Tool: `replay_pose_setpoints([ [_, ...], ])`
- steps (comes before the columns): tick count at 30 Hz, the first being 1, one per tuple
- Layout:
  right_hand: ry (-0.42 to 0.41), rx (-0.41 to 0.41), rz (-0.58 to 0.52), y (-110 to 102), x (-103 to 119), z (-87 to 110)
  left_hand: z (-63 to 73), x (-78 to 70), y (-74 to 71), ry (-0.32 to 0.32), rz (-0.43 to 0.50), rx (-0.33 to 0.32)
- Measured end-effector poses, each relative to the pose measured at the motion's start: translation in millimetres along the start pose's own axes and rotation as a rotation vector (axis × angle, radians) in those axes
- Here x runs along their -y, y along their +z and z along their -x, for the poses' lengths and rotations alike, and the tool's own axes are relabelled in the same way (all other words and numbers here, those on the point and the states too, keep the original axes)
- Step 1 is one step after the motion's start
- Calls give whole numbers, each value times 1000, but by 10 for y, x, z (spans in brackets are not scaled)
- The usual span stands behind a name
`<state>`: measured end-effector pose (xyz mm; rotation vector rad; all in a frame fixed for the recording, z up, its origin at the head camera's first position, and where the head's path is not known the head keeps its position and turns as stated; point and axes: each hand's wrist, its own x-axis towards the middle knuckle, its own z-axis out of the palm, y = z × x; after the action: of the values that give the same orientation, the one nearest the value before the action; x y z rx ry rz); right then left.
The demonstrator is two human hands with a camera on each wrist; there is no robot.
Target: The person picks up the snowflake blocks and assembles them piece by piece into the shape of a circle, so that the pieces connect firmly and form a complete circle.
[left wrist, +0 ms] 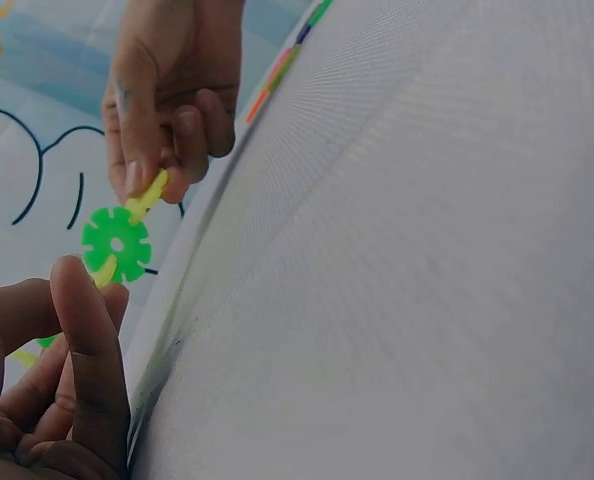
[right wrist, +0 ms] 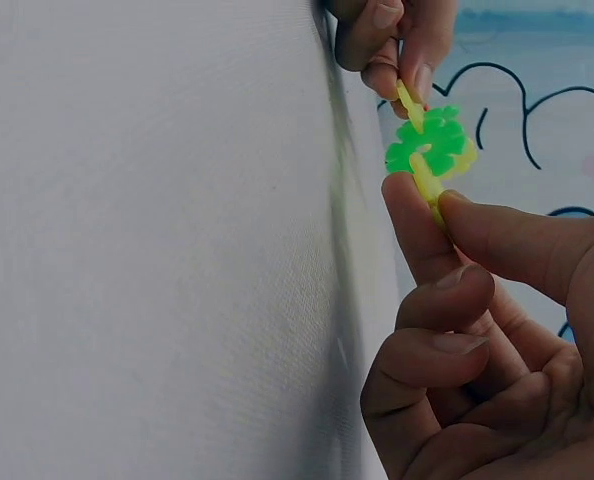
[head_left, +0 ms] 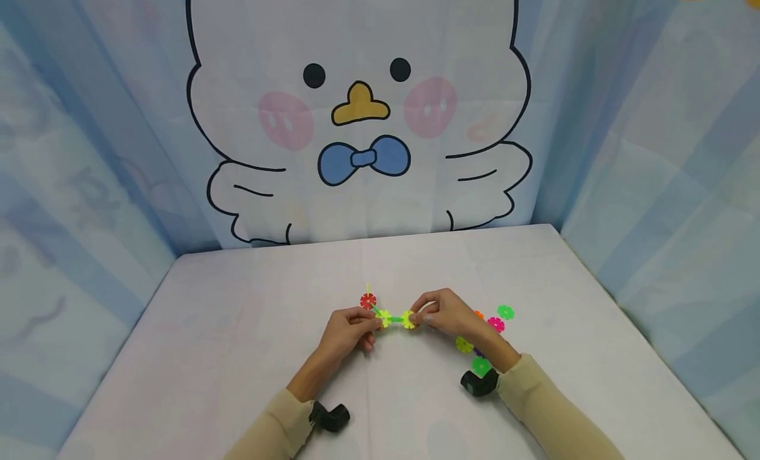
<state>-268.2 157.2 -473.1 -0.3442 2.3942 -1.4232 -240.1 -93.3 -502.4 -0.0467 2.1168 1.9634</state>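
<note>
Both hands hold a short chain of interlocking plastic snowflake discs above the table. My left hand (head_left: pixel 349 329) pinches a yellow disc (head_left: pixel 386 319) between thumb and fingers. Another yellow disc (head_left: pixel 407 320) is pinched by the thumb and index finger of my right hand (head_left: pixel 448 313). A green disc (left wrist: pixel 117 245) joins these two, its slots fitted onto their edges. Beyond the left fingertips the chain runs on to a red disc (head_left: pixel 368 301), with a thin yellow one standing edge-on at its top. My fingers partly cover both yellow discs.
Several loose discs lie right of the hands, partly behind the right forearm: green (head_left: pixel 506 312), pink (head_left: pixel 496 324), yellow (head_left: pixel 464 344) and another green (head_left: pixel 481 365). A white cloth covers the table (head_left: pixel 237 328). A printed curtain (head_left: pixel 362 209) rises along its back edge.
</note>
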Motion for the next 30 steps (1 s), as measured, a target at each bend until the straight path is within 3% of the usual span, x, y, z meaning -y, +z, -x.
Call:
replay_pose_setpoints([
  [6,28,-21,-41,33,-31,-13,-3,-3,-5,-3,2,8],
  [30,-5,-34,-61,61,-19,-5,31,-13,10,2,29,-21],
])
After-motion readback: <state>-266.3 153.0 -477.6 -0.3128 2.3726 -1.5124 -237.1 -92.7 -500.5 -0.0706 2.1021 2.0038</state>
